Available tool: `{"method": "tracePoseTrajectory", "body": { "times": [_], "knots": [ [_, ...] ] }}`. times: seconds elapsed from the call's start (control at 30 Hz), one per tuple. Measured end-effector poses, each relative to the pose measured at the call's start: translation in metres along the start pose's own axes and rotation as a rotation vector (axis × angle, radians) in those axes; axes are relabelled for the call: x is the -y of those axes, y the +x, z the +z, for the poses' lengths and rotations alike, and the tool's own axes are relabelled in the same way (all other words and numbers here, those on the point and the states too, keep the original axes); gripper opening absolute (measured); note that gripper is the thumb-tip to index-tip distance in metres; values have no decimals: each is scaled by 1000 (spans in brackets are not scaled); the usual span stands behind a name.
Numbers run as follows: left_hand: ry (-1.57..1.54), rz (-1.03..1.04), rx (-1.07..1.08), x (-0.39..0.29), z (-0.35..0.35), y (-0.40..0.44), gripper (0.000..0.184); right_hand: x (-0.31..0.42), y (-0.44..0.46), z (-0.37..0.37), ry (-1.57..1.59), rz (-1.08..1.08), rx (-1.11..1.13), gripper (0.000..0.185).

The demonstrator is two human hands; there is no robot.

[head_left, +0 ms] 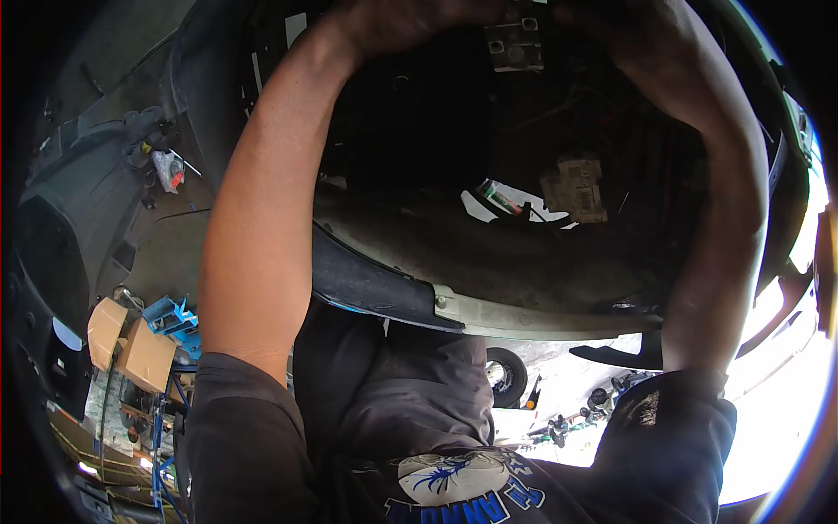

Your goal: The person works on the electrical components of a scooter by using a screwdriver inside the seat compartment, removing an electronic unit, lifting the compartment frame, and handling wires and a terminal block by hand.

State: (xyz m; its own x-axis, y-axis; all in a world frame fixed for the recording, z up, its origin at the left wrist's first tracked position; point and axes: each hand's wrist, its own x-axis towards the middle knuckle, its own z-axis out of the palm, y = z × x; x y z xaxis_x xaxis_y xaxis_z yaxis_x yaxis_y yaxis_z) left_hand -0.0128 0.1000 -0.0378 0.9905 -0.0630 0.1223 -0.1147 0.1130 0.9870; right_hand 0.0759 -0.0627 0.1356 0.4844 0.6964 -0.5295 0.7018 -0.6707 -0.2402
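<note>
Both my arms reach up into the dark hollow of a vehicle body. My left hand [406, 16] is at the top edge, in shadow, its fingers pointing towards a light metal bracket [516, 52] with bolt-like fittings. My right hand [611, 26] is a dark shape on the other side of that bracket. Shadow and the frame edge hide the fingers of both hands, so I cannot tell whether they touch the bracket or hold anything. Lower in the hollow is a dusty, brownish metal bracket [576, 190], beside bright gaps. A pale curved body edge [541, 321] runs below my forearms.
Dark plastic trim [375, 279] joins the pale edge at left. Cardboard boxes [147, 354] and a blue object [172, 319] stand at lower left. A wheel [506, 377] and several small parts [598, 400] lie on the floor beyond my legs. Large dark panels [61, 253] fill the left side.
</note>
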Motion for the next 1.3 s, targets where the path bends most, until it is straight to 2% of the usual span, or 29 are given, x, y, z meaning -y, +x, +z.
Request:
{"method": "tracePoseTrajectory", "body": {
  "times": [0.07, 0.13, 0.2, 0.23, 0.27, 0.3, 0.37, 0.43, 0.5, 0.57, 0.6, 0.67, 0.7, 0.77, 0.8, 0.83, 0.87, 0.9, 0.93, 1.0, 1.07, 1.1, 1.17, 1.2, 1.23, 1.27, 1.3],
  "knots": [
    [89, -230, 117, -10, -3, 0, 70, -8, 5, 14, 123, 4, -76, 25],
    [9, -224, 89, -14, 2, -4, 73, 6, -2, 13, 150, -27, -105, 24],
    [-55, -210, 56, -13, 6, 0, 76, -10, 6, 23, 227, -70, -55, 25],
    [-34, -57, 51, -7, 9, 6, 78, -16, 10, 27, 266, -91, -28, 26],
    [-16, 92, 47, -4, 9, 8, 80, -19, 9, 33, 268, -173, -108, 25],
    [3, 104, 47, -5, 5, 6, 80, -19, 11, 35, 267, -257, -190, 25],
    [170, -195, 35, -6, 4, -1, 62, -21, 14, 34, 303, -204, -204, 27],
    [198, -204, 29, -11, 3, 0, 63, -16, 17, 28, 271, -66, -16, 28],
    [215, -221, 31, -12, 3, -1, 64, -15, 21, 28, 256, -74, -53, 31],
    [278, -143, 7, -9, 0, -4, 49, -12, 18, 29, 243, -67, -80, 35],
    [271, -140, 11, -11, -2, -1, 49, -4, 18, 22, 490, -146, -60, 32],
    [-86, -321, 269, -21, -8, 6, 79, -2, 15, 17, 734, -222, -35, 29],
    [-89, -321, 267, -23, -3, 7, 79, -5, 18, 18, 611, -212, -21, 30],
    [9, -4, 66, -27, 10, 5, 68, -13, 21, 22, 491, -197, -5, 31],
    [9, -3, 66, -32, 9, 0, 68, -19, 23, 27, 487, -302, -73, 33],
    [369, -157, 23, -38, 3, -7, 60, -28, 27, 33, 483, -407, -144, 36],
    [733, -310, -23, -41, -7, -15, 52, -43, 40, 43, 438, -642, -328, 48],
    [742, -311, -17, -32, -36, -19, 52, -42, 34, 42, 444, -643, -337, 48],
    [828, -89, 211, -15, -79, -17, 44, -37, 26, 36, 511, -604, -307, 52],
    [906, 129, 466, -24, -92, -22, 36, -32, 22, 30, 599, -560, -292, 57],
    [212, -446, -22, -82, -50, -40, 26, -28, 24, 30, 583, -84, -159, 60],
    [225, -450, -9, -89, -43, -42, 26, -32, 25, 34, 597, -81, -171, 60],
    [60, -515, 21, -98, -32, -46, 39, -43, 33, 43, 565, -362, -249, 59],
    [61, -452, 0, -94, -25, -52, 38, -47, 40, 47, 573, -357, -260, 59],
    [68, -455, 12, -94, -18, -56, 38, -50, 47, 49, 511, -500, -316, 57],
    [169, -488, 7, -95, -11, -60, 37, -53, 49, 53, 444, -641, -370, 56],
    [268, -522, 1, -94, -5, -65, 37, -52, 46, 54, 452, -634, -377, 56]
  ]
}}
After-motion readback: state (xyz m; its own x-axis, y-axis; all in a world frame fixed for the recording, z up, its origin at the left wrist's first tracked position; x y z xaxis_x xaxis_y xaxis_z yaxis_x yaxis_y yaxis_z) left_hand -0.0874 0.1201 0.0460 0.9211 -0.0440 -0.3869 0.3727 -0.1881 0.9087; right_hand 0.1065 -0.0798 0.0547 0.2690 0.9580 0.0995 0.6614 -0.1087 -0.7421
